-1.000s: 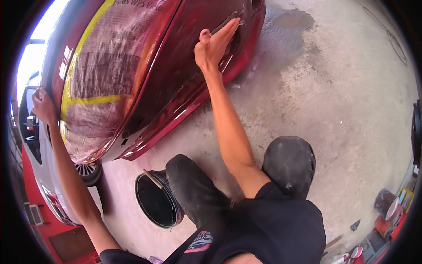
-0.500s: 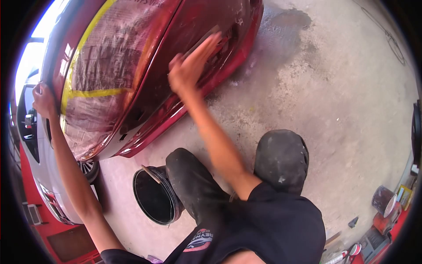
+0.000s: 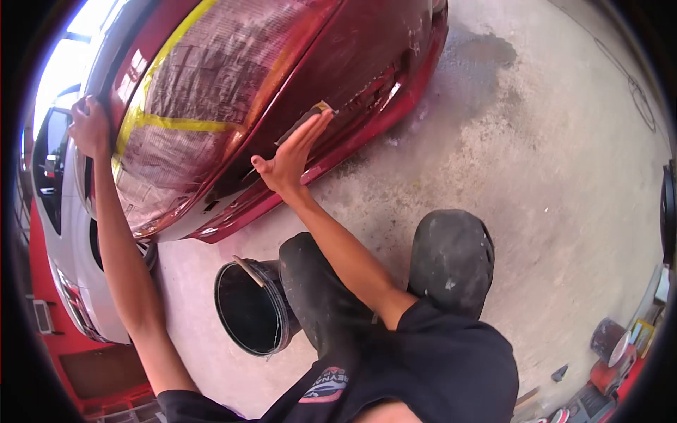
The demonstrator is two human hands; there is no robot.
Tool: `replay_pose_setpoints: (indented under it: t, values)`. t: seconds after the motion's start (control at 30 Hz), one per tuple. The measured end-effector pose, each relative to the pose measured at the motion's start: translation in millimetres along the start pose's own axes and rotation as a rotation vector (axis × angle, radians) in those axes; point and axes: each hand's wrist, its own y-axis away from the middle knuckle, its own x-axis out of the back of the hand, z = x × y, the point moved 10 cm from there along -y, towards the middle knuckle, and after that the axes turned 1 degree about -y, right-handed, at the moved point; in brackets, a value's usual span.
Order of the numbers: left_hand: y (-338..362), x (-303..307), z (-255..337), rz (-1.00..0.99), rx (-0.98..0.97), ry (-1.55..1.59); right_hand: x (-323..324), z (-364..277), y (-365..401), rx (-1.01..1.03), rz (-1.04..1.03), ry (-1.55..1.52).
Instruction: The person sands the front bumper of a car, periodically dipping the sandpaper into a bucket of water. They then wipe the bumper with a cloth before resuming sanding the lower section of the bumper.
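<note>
A dark red car body (image 3: 367,42) fills the upper left, partly masked with newspaper (image 3: 201,77) and yellow tape (image 3: 187,124). My right hand (image 3: 290,158) presses a thin dark sanding block (image 3: 300,125) against the panel below the masking. Its fingers lie straight along the block, thumb apart; the block's far end looks yellowish. Far to the left, my left hand (image 3: 92,127) rests at the car's edge with its fingers curled over it; its fingertips are partly hidden.
A black bucket (image 3: 224,299) with a stick-like handle stands by my left knee. Behind it is a silver car (image 3: 77,261). Tubs and tools, including a dark paint can (image 3: 608,337), lie at the lower right. A wet patch (image 3: 479,53) darkens the concrete floor.
My right hand has moved down and slightly left along the panel with the sanding block. The view has shifted, so the car appears farther right. My left hand stays at the car's edge.
</note>
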Motion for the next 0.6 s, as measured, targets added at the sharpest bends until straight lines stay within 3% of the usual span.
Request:
replay_pose_setpoints:
  t: [0.07, 0.17, 0.27, 0.3, 0.37, 0.43, 0.6]
  values:
    - [-10.1, -13.1, -9.5, 0.014, -0.071, 0.026, 0.5, 14.7, -1.8, -0.002, 0.001, 0.0]
    - [-23.2, -24.9, -19.1, 0.011, -0.1, -0.053, 31.4, 64.5, -94.5, -0.142, 0.117, -0.009]
    - [-14.9, -23.4, -10.3, -0.012, -0.094, -0.05, 25.7, 38.9, -80.7, -0.119, 0.132, 0.06]
    - [-13.6, -19.7, -6.2, -0.008, -0.084, -0.028, 13.8, 18.2, -46.9, -0.015, 0.122, 0.039]
    - [-4.4, -13.8, -6.3, -0.019, -0.081, -0.006, -8.0, -13.0, 26.1, -0.037, 0.049, 0.018]
    - [-2.8, -7.4, 0.4, 0.022, -0.127, 0.009, -21.6, -28.5, 44.3, 0.02, -0.003, -0.007]
    - [-6.6, -17.1, -7.4, -0.003, -0.118, -0.006, 26.7, 60.4, -87.6, -0.182, 0.184, -0.076]
